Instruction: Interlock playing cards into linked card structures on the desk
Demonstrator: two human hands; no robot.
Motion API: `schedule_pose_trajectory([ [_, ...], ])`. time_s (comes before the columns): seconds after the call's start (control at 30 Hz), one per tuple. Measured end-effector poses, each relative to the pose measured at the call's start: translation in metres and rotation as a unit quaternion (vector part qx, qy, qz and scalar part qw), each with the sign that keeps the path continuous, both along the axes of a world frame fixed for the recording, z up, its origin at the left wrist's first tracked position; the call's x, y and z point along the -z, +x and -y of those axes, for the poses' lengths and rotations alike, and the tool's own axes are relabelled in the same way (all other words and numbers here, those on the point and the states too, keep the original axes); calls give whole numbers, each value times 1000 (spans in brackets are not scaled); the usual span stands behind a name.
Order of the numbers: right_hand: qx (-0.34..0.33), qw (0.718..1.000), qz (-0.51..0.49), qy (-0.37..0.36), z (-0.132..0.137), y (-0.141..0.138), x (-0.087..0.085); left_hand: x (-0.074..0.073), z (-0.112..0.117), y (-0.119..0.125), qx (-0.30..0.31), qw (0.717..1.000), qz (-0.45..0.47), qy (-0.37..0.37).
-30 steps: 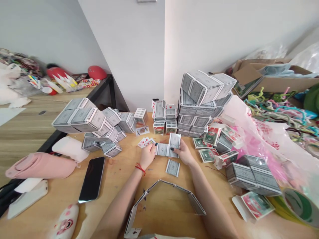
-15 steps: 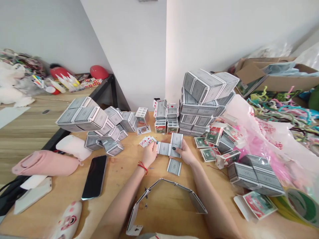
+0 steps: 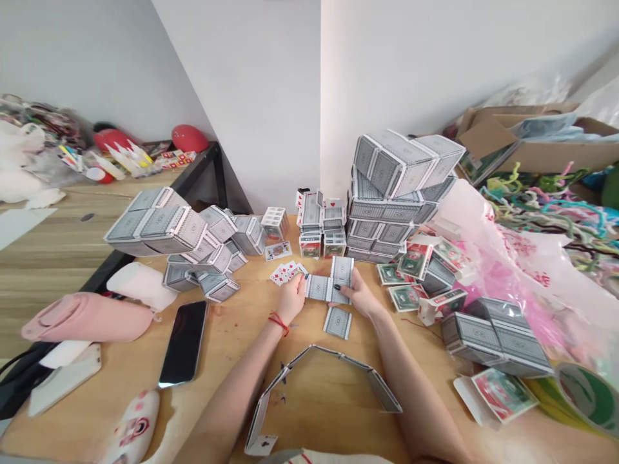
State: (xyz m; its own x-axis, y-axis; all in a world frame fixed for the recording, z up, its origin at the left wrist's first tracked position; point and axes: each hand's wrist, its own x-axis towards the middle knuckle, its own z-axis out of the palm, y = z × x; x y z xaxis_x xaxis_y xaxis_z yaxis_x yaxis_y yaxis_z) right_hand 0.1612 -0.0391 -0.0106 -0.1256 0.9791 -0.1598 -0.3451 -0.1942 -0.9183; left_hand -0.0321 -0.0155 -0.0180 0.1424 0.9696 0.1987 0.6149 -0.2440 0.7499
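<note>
Your left hand point(image 3: 291, 298) pinches the left end of the crosswise card point(image 3: 318, 288), thumb on top. Your right hand point(image 3: 363, 296) grips the upright card point(image 3: 342, 270) from its right side, thumb pressed on the patterned back. Both cards are between your hands: the first has its long axis running from hand to hand, the second points away from you, and they meet at the first one's right end. Your right hand is the nearer to that meeting edge. You can't tell whether they overlap or are joined there; the fingers beneath are hidden too.

Just on your side of them is a loose card point(image 3: 337, 322), face down on the table point(image 3: 227, 348). A fan point(image 3: 285, 272) lies just beyond your left hand, partly covered by it. Between your forearms stands a bent strip point(image 3: 384, 392).
</note>
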Motion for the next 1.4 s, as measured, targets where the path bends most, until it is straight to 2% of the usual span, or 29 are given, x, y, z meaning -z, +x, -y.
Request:
schedule_pose_trajectory([
  [0.2, -19, 1000, -4, -2, 0, -1, -1, 2, 1, 0, 10, 1000, -25, 13],
  [0.7, 59, 998, 32, -19, -3, -8, 7, 3, 1, -1, -6, 992, -123, 26],
  [0.93, 54, 996, 74, -16, -3, -9, 8, 3, 1, 0, -3, 988, -153, 18],
  [1.4, 34, 995, 97, 0, -6, -9, 9, 1, -1, 0, 4, 981, -195, 5],
])
